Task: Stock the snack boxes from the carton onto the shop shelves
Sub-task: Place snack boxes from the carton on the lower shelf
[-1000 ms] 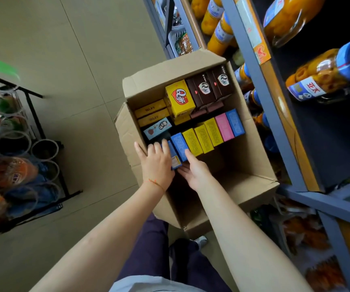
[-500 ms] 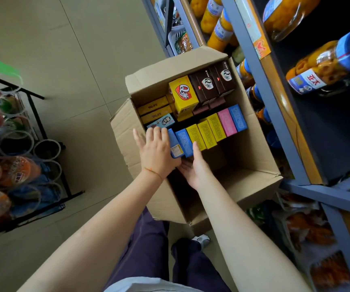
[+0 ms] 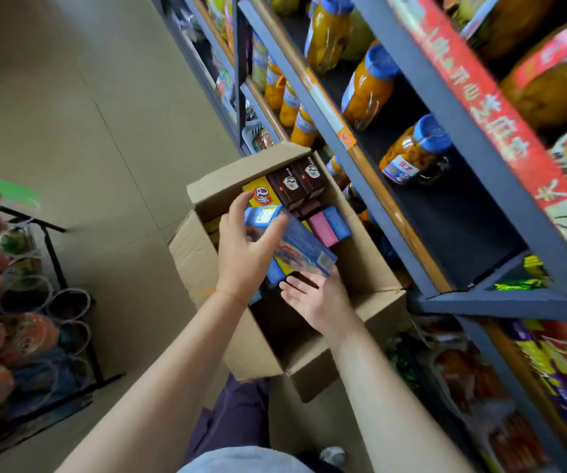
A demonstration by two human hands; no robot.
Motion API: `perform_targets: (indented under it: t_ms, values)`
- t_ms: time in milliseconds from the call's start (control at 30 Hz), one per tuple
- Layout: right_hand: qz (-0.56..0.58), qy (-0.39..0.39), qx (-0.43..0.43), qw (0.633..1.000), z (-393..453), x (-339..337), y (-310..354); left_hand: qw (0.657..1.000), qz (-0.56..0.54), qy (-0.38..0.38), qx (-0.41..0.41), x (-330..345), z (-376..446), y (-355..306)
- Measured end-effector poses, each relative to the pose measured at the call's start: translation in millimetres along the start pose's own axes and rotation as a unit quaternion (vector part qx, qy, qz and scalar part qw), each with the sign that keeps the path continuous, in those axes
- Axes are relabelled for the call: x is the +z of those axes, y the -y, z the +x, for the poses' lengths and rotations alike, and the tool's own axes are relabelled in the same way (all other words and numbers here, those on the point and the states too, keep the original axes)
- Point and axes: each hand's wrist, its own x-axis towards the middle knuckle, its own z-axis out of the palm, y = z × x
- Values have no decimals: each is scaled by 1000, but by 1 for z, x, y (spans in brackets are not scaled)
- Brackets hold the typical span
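An open cardboard carton (image 3: 372, 271) sits on the floor against the shelves. Lifted just above it is a small stack of blue snack boxes (image 3: 304, 247). My left hand (image 3: 242, 250) grips the stack's far end, thumb over the top and fingers curled round it. Under the near end lies my right hand (image 3: 316, 298), palm up with straight fingers touching the stack's underside. Still in the carton are a yellow box (image 3: 261, 196), two brown boxes (image 3: 292, 186), a pink box (image 3: 323, 230) and a blue box (image 3: 338, 220). The hands hide the rest.
Grey metal shelves (image 3: 445, 107) rise at the right, holding jars of orange fruit (image 3: 415, 155) on a dark board with bare room beside them. Bagged snacks (image 3: 548, 363) fill the lower shelf. A black wire rack (image 3: 53, 254) with bottles stands at the left across the tiled aisle.
The hands took hold of blue boxes in the carton's row and raised them above it. The view has tilted up toward the shelves.
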Motion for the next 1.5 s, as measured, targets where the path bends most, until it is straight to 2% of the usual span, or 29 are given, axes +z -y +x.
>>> perform_targets:
  t_ms: [100, 167, 333, 467, 533, 633, 833, 967, 1100, 1233, 1300, 1400, 1500]
  values:
    - [49, 55, -63, 995, -58, -15, 25, 983, -128, 50, -124, 23, -17, -41]
    - [58, 77, -119, 988, -99, -31, 41, 967, -165, 87, -176, 45, -40, -65]
    - [39, 72, -293, 953, -204, -97, 67, 948, -169, 199, -179, 112, -132, -117]
    - [53, 31, -405, 912, -285, -178, 74, 934, -130, 308, -128, 158, -224, -146]
    - [53, -3, -434, 899, -320, -222, 73, 937, -91, 325, -94, 178, -271, -157]
    - [36, -60, -469, 881, -369, -290, 68, 928, -62, 368, -3, 208, -340, -168]
    - [0, -123, -562, 818, -461, -409, 67, 911, -90, 388, 104, 263, -471, -201]
    - [-75, -179, -622, 759, -519, -471, 70, 898, -87, 398, 163, 297, -525, -217]
    - [-144, -271, -631, 712, -548, -524, 81, 856, -68, 459, 228, 327, -564, -235]
    - [-143, -369, -652, 647, -570, -567, 91, 822, 6, 476, 313, 367, -581, -251]
    - [-153, -420, -649, 615, -580, -587, 95, 806, 14, 494, 325, 388, -591, -257]
    - [-191, -453, -622, 610, -584, -613, 103, 785, 8, 535, 312, 413, -604, -254]
    - [-230, -423, -612, 627, -578, -630, 103, 779, 70, 532, 324, 425, -604, -239]
